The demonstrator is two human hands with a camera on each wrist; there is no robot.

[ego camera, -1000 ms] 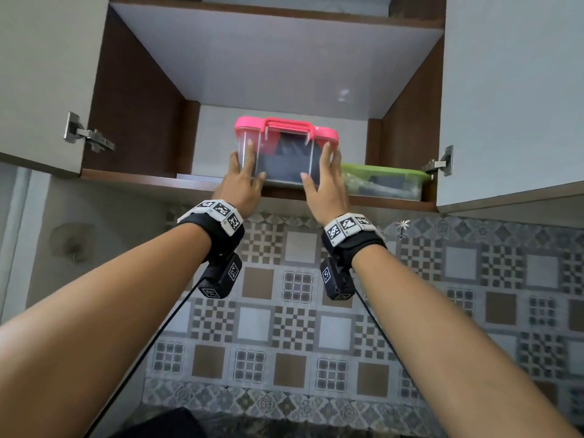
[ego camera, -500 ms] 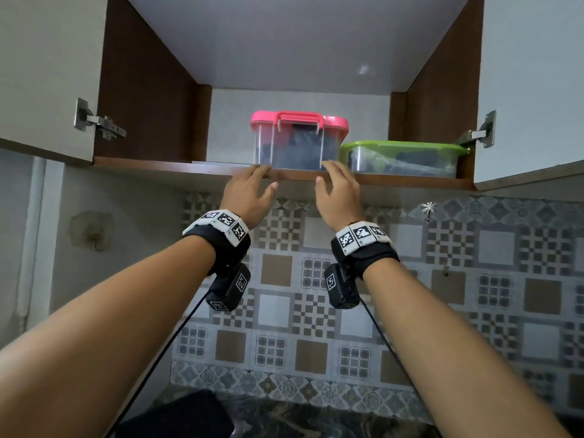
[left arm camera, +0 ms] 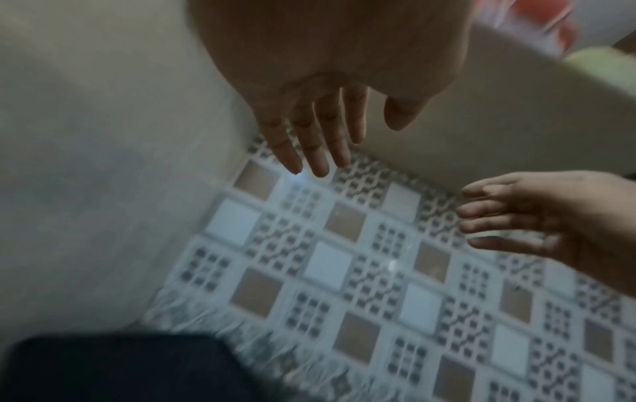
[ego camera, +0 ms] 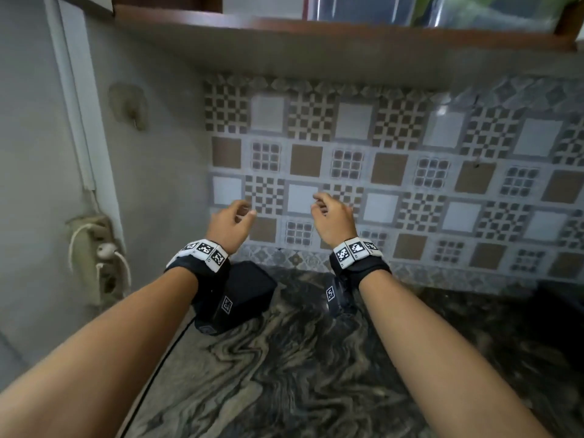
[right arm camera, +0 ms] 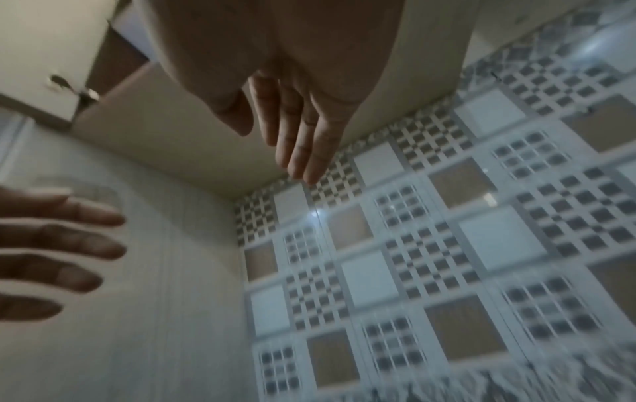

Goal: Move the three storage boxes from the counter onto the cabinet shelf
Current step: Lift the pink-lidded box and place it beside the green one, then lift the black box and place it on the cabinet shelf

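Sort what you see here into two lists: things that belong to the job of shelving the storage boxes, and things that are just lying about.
Belong to the job:
- black box on the counter
- pink-lidded box on the cabinet shelf
- green-lidded box on that shelf
- left hand, empty
- right hand, empty

Just lying about:
- wall hook
- white cable at the wall socket
- patterned tiles

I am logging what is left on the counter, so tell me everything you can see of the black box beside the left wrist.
The black box sits on the dark, swirl-patterned stone counter, close to the patterned tile wall. It looks matte and opaque, with flat faces and rounded corners; no lid seam or handle can be made out. The left wrist's band and camera hide its near left part. The left hand hangs above and holds nothing; neither hand touches it. In the left wrist view it is only a dark blur.
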